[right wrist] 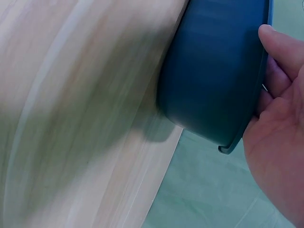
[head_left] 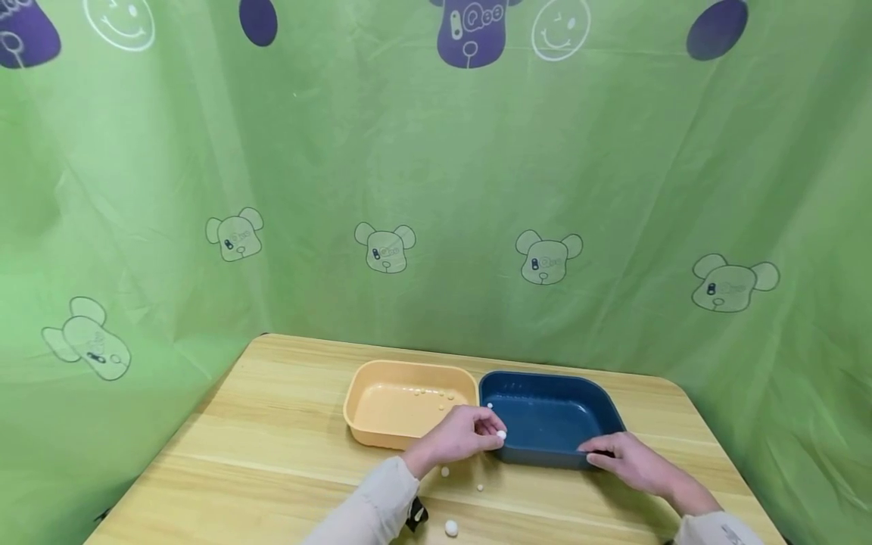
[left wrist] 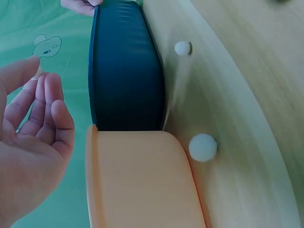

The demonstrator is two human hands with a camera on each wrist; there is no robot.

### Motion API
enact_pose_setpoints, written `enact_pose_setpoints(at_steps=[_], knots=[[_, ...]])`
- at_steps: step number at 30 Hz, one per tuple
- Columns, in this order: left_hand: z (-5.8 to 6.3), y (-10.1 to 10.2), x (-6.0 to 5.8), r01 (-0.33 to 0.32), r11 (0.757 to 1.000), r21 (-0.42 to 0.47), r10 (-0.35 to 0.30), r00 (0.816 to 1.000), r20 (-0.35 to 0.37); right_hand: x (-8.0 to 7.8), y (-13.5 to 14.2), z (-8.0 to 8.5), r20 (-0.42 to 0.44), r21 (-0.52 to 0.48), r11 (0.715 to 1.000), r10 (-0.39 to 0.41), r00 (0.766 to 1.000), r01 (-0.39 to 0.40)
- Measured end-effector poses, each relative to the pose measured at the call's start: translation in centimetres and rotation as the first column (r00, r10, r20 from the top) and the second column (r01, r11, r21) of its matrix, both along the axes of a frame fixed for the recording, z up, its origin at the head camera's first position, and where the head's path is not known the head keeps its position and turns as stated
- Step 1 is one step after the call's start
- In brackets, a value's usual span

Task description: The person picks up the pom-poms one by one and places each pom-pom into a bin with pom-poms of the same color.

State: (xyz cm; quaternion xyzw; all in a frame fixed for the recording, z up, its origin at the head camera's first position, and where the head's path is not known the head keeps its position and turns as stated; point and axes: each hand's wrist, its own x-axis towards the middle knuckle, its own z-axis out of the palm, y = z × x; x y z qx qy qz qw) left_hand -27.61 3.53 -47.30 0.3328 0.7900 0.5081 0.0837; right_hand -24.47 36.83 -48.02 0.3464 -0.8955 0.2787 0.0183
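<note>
L hand [head_left: 458, 437] grip: pinching wht ball [head_left: 501, 435] by near-L corner of blue bin [head_left: 538, 457] | R hand [head_left: 630, 460] grip: clamped on its near-R edge | Step (judged): placing ball | Next: prob. needs release inside

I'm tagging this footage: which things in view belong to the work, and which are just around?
Likely in the work:
left hand, pinching a white ball
right hand, gripping the blue tray
orange tray, holding small pale pieces
loose white balls on the table

Likely just around:
green printed curtain
table, as support

Apparent "Qee" lettering [head_left: 482, 17] on green curtain [head_left: 443, 151]
</note>
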Motion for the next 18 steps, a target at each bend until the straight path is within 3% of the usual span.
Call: enact_pose_setpoints(at_steps=[10,18], knots=[[0.1,1.1,-0.9,-0.04,0.999,-0.006,0.04,0.999,0.023,-0.1,0.0,0.1,0.006,-0.005,1.0,0.01,1.0,-0.01],[0.4,2.3,-1.6,-0.029,0.999,0.035,0.027,0.999,0.045,-0.1,-0.1,0.4,0.088,-0.007,1.0,-0.004,0.996,0.005]])
